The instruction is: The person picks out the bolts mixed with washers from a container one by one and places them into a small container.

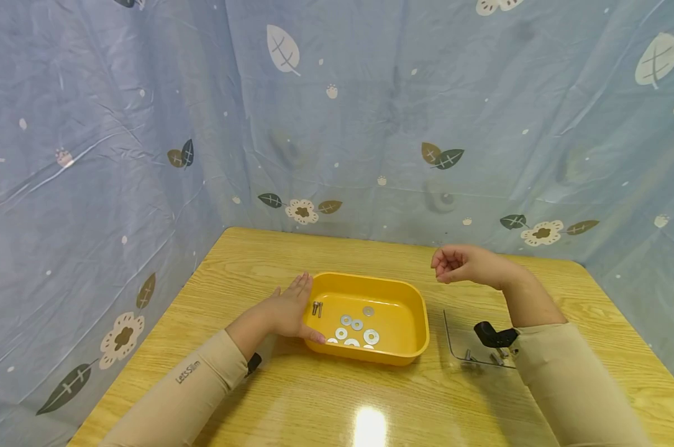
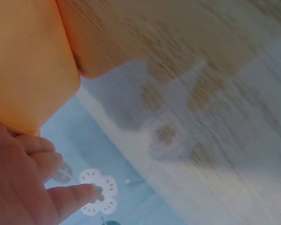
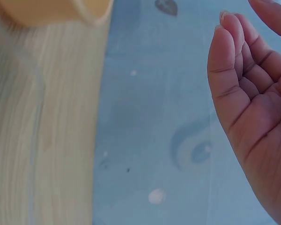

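Observation:
A yellow plastic tray [image 1: 412, 357] stands mid-table, also partly seen in the left wrist view. Several flat metal washers [image 1: 371, 336] lie in it, a few along the near wall. Two small metal screws [image 1: 317, 308] are at its left end. My left hand [image 1: 289, 310] rests along the tray's left rim, fingers stretched out and thumb over the near edge. Raised beyond the tray's right side is my right hand [image 1: 473, 266], fingers loosely curved. Its palm [image 3: 267, 112] shows nothing held in the right wrist view.
Right of the yellow tray is a clear transparent tray [image 1: 450, 347] with several metal pieces [image 1: 497, 357] near its front edge, partly hidden by my right sleeve [image 1: 566, 366]. A patterned blue cloth [image 1: 359, 124] hangs behind and beside the wooden table [image 1: 309, 410].

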`<state>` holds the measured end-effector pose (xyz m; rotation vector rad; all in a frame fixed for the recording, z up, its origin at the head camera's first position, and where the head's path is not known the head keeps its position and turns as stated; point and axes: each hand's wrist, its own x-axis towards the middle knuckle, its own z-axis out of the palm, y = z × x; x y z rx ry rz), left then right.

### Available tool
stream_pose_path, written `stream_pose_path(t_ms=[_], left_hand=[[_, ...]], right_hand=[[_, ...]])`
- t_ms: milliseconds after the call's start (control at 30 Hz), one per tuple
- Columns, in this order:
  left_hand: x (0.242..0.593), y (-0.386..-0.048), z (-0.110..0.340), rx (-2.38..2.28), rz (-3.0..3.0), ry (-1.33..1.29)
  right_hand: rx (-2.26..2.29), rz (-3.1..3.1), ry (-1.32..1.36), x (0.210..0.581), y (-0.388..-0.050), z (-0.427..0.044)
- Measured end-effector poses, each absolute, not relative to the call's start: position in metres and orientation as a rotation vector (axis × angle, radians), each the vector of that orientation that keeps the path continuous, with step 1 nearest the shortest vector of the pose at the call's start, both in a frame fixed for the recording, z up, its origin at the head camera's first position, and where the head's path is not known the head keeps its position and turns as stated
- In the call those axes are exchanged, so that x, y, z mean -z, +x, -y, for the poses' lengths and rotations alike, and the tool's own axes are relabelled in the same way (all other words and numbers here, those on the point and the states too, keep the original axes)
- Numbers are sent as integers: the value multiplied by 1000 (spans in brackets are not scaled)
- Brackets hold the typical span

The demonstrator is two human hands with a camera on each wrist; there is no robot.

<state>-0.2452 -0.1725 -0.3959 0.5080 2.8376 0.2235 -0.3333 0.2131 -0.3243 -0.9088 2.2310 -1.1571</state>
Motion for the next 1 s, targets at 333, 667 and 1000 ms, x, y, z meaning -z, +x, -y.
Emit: stream_pose_path(t_ms=[333,667,1000], left_hand=[[399,-247,173,-220,-2838,492],[399,-247,173,-218,-2834,502],[403,-248,174,-222,-2854,501]], right_hand=[[1117,-2269,-953,312,-337,-163],[1163,-2190,-1024,321,-339,-109],[1125,-2146,-1131,341,-334,-60]])
